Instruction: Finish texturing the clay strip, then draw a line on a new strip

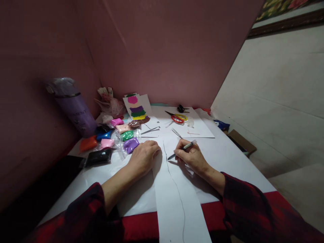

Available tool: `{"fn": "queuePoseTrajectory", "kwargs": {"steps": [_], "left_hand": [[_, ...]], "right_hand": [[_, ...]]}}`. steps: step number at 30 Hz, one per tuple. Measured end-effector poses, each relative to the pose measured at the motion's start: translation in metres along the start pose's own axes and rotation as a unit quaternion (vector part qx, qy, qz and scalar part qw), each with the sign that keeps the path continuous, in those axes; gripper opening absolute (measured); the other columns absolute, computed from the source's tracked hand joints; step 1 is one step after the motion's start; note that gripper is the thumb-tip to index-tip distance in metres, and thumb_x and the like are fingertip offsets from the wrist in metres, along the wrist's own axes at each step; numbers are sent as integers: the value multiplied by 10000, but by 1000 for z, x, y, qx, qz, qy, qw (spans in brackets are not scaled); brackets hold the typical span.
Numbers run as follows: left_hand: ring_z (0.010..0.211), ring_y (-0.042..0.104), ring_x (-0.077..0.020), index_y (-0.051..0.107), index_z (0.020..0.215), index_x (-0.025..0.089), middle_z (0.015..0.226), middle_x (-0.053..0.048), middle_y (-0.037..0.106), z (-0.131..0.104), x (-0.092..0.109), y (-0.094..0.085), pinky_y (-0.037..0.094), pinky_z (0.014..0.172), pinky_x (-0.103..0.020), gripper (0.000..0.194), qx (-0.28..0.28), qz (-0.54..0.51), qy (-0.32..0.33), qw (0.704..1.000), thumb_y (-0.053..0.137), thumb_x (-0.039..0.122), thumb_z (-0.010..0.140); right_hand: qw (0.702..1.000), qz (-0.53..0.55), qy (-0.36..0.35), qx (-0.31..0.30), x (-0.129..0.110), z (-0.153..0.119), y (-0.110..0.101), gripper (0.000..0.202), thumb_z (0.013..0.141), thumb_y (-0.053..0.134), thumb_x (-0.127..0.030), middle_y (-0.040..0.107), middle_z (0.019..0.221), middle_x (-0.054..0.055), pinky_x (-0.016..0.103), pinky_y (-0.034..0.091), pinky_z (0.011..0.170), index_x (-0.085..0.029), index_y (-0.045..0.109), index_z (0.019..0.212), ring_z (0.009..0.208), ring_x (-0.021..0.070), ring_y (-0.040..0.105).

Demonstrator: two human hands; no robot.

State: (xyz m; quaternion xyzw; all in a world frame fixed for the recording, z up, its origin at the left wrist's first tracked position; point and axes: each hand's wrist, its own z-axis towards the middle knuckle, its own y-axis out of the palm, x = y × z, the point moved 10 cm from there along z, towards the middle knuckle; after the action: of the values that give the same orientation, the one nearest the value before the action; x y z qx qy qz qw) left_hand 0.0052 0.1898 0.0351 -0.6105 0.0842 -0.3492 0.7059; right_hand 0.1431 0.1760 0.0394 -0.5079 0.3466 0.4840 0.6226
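Paper (169, 209) needs the left hand (144, 157), fingers loosely bent together, pressing it; the right hand (193, 158), pinching the pen (189, 144), should go slowly

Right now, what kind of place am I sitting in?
Probably a craft corner at home: packets of coloured clay or something similar, like the purple packet, scissors on paper, and a framed picture on the wall.

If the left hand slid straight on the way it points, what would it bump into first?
Probably the red scissor handle, ahead of the left hand and to its right; the silver pen lies near that line, and depth is unclear.
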Motion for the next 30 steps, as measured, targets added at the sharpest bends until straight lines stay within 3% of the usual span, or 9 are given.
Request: {"fn": "queuePoseTrajectory", "kwargs": {"steps": [13, 18, 30], "left_hand": [[883, 608, -200, 702, 846, 192, 853, -61, 663, 0, 1, -3, 478, 802, -323, 260, 16, -5, 12, 1000, 451, 126, 861], [885, 608, -201, 705, 841, 191, 870, -65, 667, 0, 1, -2, 480, 806, -330, 266, 12, -5, 12, 1000, 448, 127, 867], [909, 617, -216, 707, 847, 192, 898, -69, 672, 0, -1, 1, 483, 807, -340, 265, 5, 9, 5, 1000, 451, 126, 869]], "right_hand": [[1000, 9, 7, -13, -1, -1, 3, 146, 687, 570, -176, 562, 467, -26, 247, 387, 455, -203, 527, 551, 445, 119, 492], [1000, -1, 3, 6, -1, 0, -1, 143, 695, 577, -181, 580, 485, -19, 253, 395, 465, -205, 535, 560, 458, 123, 494], [999, 29, 18, -14, 0, 0, 3, 139, 681, 572, -194, 569, 465, -21, 241, 377, 432, -205, 526, 550, 423, 113, 481]]}}
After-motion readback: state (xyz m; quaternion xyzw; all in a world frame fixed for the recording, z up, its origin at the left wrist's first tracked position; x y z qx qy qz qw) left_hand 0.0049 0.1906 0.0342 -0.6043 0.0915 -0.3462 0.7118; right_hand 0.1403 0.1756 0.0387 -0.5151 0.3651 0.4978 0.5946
